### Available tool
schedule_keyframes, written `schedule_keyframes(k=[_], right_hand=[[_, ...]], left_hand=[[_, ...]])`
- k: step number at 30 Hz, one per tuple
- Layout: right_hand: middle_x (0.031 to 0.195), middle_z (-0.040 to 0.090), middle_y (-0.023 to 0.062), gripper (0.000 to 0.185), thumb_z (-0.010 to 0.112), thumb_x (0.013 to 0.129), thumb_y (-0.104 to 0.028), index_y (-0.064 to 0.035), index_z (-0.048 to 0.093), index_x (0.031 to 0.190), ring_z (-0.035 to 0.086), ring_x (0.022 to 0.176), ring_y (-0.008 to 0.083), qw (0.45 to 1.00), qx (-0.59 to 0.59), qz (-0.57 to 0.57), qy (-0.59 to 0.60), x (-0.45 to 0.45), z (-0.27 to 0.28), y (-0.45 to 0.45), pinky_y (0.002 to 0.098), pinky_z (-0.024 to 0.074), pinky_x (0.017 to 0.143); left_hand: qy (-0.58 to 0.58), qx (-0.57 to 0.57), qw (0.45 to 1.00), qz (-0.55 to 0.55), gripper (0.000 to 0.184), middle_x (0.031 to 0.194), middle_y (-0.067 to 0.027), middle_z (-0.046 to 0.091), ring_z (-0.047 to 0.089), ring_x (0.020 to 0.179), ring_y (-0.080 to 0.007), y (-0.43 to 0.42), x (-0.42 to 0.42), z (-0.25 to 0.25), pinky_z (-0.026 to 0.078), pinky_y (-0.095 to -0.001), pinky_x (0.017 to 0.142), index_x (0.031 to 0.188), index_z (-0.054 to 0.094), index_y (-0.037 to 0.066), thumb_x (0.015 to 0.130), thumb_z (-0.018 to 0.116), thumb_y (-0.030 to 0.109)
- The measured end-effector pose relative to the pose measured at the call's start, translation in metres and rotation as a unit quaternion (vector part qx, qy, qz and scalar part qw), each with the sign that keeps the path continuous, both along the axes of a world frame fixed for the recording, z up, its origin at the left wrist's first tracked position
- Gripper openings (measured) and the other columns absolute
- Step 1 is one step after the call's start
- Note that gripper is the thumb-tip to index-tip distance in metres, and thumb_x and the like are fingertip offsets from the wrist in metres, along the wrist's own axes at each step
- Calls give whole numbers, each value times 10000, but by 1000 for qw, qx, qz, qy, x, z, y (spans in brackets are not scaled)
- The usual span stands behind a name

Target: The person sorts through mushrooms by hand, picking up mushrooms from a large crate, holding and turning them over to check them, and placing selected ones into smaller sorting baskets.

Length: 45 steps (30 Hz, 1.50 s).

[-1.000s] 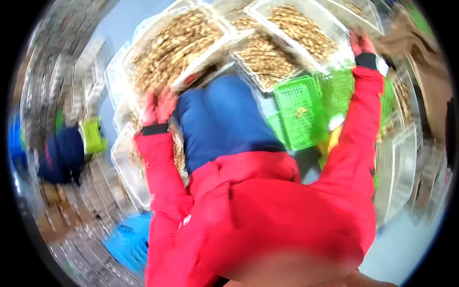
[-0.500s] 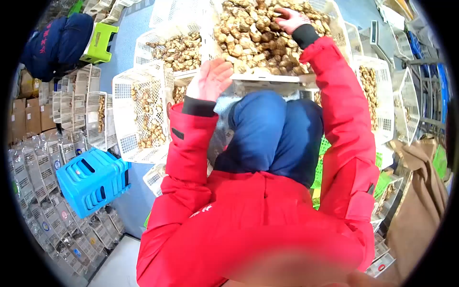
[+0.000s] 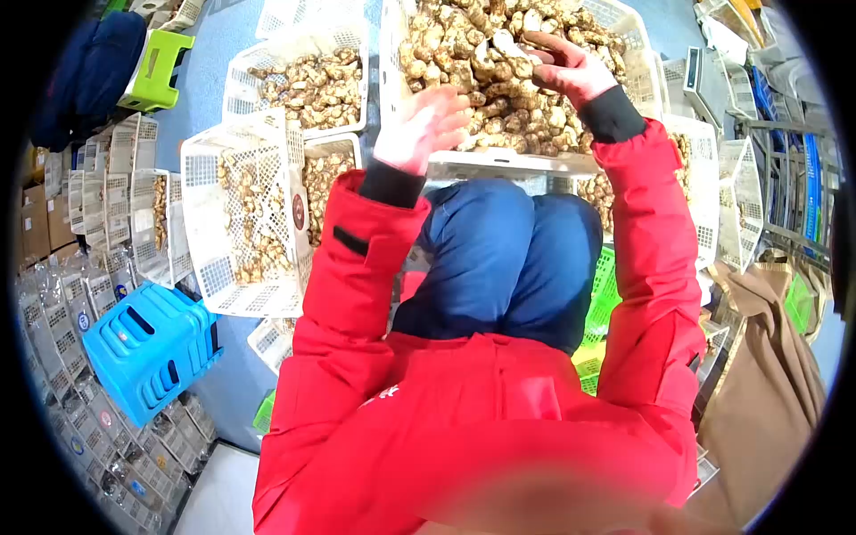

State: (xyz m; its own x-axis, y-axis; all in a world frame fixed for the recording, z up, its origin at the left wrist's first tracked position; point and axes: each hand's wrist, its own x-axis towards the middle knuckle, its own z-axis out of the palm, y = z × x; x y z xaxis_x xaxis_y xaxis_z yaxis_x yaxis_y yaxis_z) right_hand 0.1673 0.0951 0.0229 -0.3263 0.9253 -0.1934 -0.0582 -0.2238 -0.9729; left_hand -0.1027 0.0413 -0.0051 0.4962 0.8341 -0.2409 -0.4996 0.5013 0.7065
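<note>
In front of me a large white plastic crate (image 3: 513, 161) is heaped with knobbly brown-and-cream mushrooms (image 3: 517, 116). My left hand (image 3: 421, 131) is over the crate's near left corner, palm showing, fingers stretched out with nothing in them. Above the heap at the right, my right hand (image 3: 575, 71) points left, its thumb and fingers curved but apart. Just beyond its fingertips lie paler mushrooms (image 3: 505, 46); whether the fingertips touch any of them I cannot tell.
Smaller white crates with mushrooms stand left, among them a tilted basket (image 3: 236, 299). A blue plastic stool (image 3: 147, 352) and a green stool (image 3: 156, 71) are further left. More crates (image 3: 704, 201) stand right, near a brown cloth (image 3: 767, 374). My knees (image 3: 508, 259) are below the crate.
My right hand has come back toward me from the far part of the heap, its fingers now curved apart. The left hand has moved right and slightly up. The view has shifted a little.
</note>
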Motion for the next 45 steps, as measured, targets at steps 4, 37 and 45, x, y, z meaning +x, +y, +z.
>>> schedule_keyframes(k=[4,37,45], right_hand=[[1058,560,68,531,593,727,-15,-54,432,1231,515,942,115,997,39,58,-24,-21,20,-27,234,417,819],[1106,547,137,438,584,739,-198,-116,502,1161,521,1028,259,773,181,-162,-586,122,34,-113,324,399,886],[1178,461,49,390,502,774,-88,-204,474,1145,391,1152,216,549,327,87,-764,-1,-27,85,329,393,898]], left_hand=[[-24,94,995,30,328,1018,-122,523,521,974,-203,11,21,-20,442,-287,776,1114,464,15,822,504,159],[31,9,997,-65,540,1162,-190,485,499,1053,-267,-32,76,19,412,-350,858,1186,398,-37,846,472,374],[12,8,998,-60,568,1185,-194,457,507,1038,-269,-32,27,23,423,-351,862,1216,343,-61,819,518,306]])
